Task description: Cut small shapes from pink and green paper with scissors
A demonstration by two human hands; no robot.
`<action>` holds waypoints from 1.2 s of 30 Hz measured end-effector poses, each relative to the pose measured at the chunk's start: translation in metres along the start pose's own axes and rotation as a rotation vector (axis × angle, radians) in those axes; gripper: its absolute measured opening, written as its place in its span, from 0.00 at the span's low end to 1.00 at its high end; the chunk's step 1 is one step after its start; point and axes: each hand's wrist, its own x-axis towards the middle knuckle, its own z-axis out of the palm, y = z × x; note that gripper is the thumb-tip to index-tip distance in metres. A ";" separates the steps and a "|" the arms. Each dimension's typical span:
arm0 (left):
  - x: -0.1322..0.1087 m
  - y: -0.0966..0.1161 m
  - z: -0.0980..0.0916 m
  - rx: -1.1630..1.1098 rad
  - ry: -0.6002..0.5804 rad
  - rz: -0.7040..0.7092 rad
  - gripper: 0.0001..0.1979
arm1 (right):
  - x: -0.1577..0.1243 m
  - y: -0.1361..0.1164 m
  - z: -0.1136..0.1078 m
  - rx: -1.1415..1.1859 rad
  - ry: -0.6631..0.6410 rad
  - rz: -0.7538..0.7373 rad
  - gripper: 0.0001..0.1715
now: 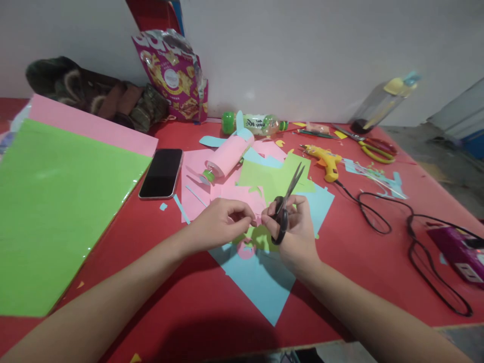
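My right hand (297,234) is closed around the black-handled scissors (293,184), whose slightly parted blades point up and away. Its thumb and fingertip meet my left hand (232,222) over the paper pile. The left fingers are pinched, and a tiny bit of pink paper (258,220) seems to show between the fingertips; its shape is mostly hidden. Beneath both hands lie blue paper (260,282), green paper (278,179) and a pink paper ring (246,249). Just beyond lies a bottle wrapped in pink paper (230,154), with a green cap and blue paper fins.
Left are a phone (162,173) and large green sheets (68,212). Behind stand a snack bag (174,75) and a green-capped bottle (257,123). To the right lie a yellow glue gun (327,161), its black cord (378,229), yellow-handled pliers (374,151) and a purple box (459,254).
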 end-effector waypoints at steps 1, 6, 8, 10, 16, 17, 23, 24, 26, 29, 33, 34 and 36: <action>0.000 0.000 0.000 0.001 -0.001 -0.008 0.08 | 0.000 0.000 0.000 -0.008 0.000 0.001 0.22; 0.000 0.003 0.000 0.044 -0.012 -0.003 0.09 | 0.000 -0.002 0.000 0.002 -0.003 0.018 0.23; 0.000 0.003 0.001 0.058 -0.031 0.033 0.09 | 0.000 -0.002 0.001 0.019 -0.004 0.022 0.24; 0.000 0.002 0.002 0.065 -0.039 0.056 0.10 | 0.000 -0.002 0.001 0.021 -0.009 0.022 0.24; -0.001 0.000 0.003 0.084 -0.037 0.076 0.10 | 0.000 -0.001 0.001 0.005 -0.014 0.007 0.24; -0.001 0.000 0.002 0.085 -0.041 0.075 0.11 | 0.000 -0.001 0.001 0.006 -0.014 0.009 0.24; -0.002 0.002 0.002 0.115 -0.041 0.097 0.10 | 0.000 0.000 0.000 0.025 -0.022 0.003 0.24; -0.002 0.002 0.002 0.128 -0.042 0.104 0.09 | 0.000 0.000 0.000 0.028 -0.025 -0.001 0.24; -0.002 0.002 0.002 0.154 -0.043 0.111 0.10 | 0.000 0.000 0.001 0.028 -0.029 0.001 0.24; -0.002 0.001 0.004 0.162 -0.054 0.109 0.12 | -0.001 0.000 0.001 0.019 -0.033 0.013 0.24; -0.002 0.000 0.006 0.162 -0.043 0.093 0.13 | -0.001 0.000 0.001 0.023 -0.034 0.013 0.24; -0.001 0.000 0.006 0.164 -0.038 0.088 0.13 | -0.001 0.000 0.000 0.025 -0.033 0.016 0.24; -0.001 -0.001 0.006 0.167 -0.032 0.085 0.14 | -0.001 0.000 0.000 0.023 -0.031 0.021 0.24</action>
